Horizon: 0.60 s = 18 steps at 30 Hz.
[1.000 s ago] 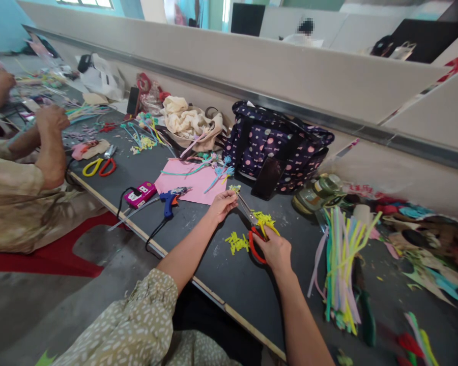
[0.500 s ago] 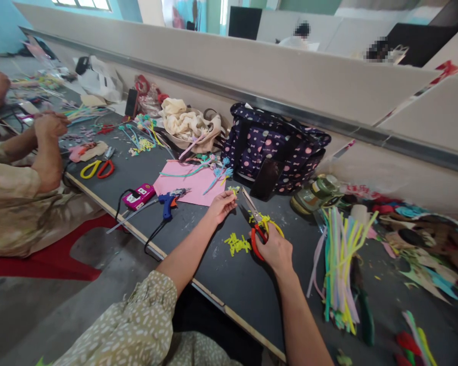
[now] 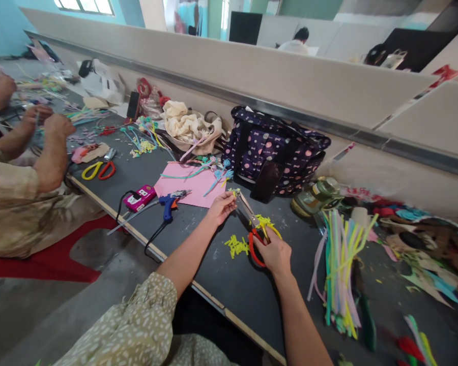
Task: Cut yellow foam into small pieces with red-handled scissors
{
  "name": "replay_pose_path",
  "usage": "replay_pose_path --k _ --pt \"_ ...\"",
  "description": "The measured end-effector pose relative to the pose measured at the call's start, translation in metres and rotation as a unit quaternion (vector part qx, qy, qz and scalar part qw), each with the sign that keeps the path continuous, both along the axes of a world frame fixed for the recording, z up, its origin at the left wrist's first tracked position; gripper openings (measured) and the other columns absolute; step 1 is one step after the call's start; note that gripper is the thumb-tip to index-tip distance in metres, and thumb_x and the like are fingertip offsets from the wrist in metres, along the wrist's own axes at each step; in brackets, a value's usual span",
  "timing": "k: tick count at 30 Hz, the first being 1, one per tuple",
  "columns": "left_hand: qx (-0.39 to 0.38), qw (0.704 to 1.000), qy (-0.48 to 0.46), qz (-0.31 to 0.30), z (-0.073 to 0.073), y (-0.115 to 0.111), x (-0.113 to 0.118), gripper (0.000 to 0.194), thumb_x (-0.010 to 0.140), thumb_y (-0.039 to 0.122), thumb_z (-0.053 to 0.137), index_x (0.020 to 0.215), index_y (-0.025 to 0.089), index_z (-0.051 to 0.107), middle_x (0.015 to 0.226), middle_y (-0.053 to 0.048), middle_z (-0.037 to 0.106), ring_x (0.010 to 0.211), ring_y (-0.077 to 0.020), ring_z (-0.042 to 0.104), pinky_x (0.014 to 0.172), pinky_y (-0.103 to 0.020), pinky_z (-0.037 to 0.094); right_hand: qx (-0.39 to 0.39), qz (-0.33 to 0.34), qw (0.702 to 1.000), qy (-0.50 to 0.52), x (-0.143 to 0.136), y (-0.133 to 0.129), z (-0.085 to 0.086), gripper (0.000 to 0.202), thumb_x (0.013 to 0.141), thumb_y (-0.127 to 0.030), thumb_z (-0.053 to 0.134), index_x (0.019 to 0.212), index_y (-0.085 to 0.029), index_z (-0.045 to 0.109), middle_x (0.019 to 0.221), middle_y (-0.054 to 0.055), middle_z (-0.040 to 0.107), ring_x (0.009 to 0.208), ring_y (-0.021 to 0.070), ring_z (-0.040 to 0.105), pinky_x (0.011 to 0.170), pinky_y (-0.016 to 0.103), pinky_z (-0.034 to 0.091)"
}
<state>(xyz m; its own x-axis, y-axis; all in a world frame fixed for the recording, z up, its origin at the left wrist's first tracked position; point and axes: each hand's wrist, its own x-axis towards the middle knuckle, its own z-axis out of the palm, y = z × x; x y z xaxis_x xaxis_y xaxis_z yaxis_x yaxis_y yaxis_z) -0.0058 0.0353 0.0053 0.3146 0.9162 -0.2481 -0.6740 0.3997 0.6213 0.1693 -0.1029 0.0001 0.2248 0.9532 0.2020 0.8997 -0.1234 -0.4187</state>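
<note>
Between the fingertips of my left hand (image 3: 222, 206) is a small pale yellow-green piece (image 3: 234, 191), too small to make out fully. My right hand (image 3: 278, 255) grips scissors (image 3: 248, 208) with one red and one yellow handle. Their blades are nearly together, and the tips reach the piece at my left fingertips. Short yellow-green cut bits (image 3: 236, 246) lie in a pile on the dark table, left of the scissors' handles. More yellow bits (image 3: 266, 220) lie just behind the handles, partly covered by them.
A blue glue gun (image 3: 169, 204) lies beside a pink sheet (image 3: 187, 185) left of my hands. Behind stand a patterned bag (image 3: 278, 147), a phone (image 3: 267, 180) and a green bottle (image 3: 316, 195). Coloured strips (image 3: 341, 269) lie at right. A co-worker's hands (image 3: 51, 122) are at left.
The scissors' blades have come together from wide apart, their tips now at the piece in my left hand. That hand has hardly moved. The co-worker's hands have moved apart.
</note>
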Motion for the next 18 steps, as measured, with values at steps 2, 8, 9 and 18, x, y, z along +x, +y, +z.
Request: replay_pose_path --k 2,8,9,18 --pt "0.005 1.0 -0.006 -0.002 0.0008 -0.0005 -0.0002 0.022 0.066 0.012 0.073 0.084 0.014 0.059 0.067 0.0 0.064 0.052 -0.0061 0.054 0.061 -0.021 0.049 0.006 0.002 1.0 -0.004 0.0002 -0.0003 0.001 0.049 0.075 -0.064 0.051 0.098 -0.023 0.062 0.058 -0.003 0.057 0.054 0.0128 0.053 0.052 0.023 0.031" --pt "0.009 1.0 -0.024 0.007 -0.001 -0.0002 -0.0007 0.025 0.063 0.012 0.075 0.083 0.014 0.06 0.064 0.001 0.062 0.052 -0.0061 0.052 0.06 -0.022 0.049 0.007 0.02 1.0 -0.008 0.0 -0.0006 0.0021 0.044 0.075 -0.063 0.052 0.088 -0.022 0.062 0.056 -0.004 0.055 0.052 0.0122 0.051 0.051 0.023 0.031" --pt "0.01 1.0 -0.026 0.008 -0.0021 0.0002 -0.0009 0.026 0.063 0.012 0.075 0.083 0.014 0.06 0.064 0.001 0.061 0.052 -0.0059 0.052 0.06 -0.022 0.049 0.009 0.019 1.0 -0.01 0.0 -0.0006 0.0017 0.044 0.075 -0.063 0.052 0.089 -0.022 0.062 0.057 -0.004 0.056 0.052 0.0123 0.052 0.051 0.023 0.031" --pt "0.033 0.999 -0.025 -0.001 -0.0075 0.0026 -0.0019 0.028 0.061 0.014 0.077 0.083 0.015 0.06 0.066 0.001 0.061 0.052 -0.0059 0.05 0.06 -0.022 0.046 0.023 0.026 0.999 -0.035 0.0001 -0.001 0.0034 0.045 0.078 -0.063 0.048 0.092 -0.022 0.063 0.062 -0.001 0.061 0.06 0.0147 0.057 0.054 0.024 0.032"
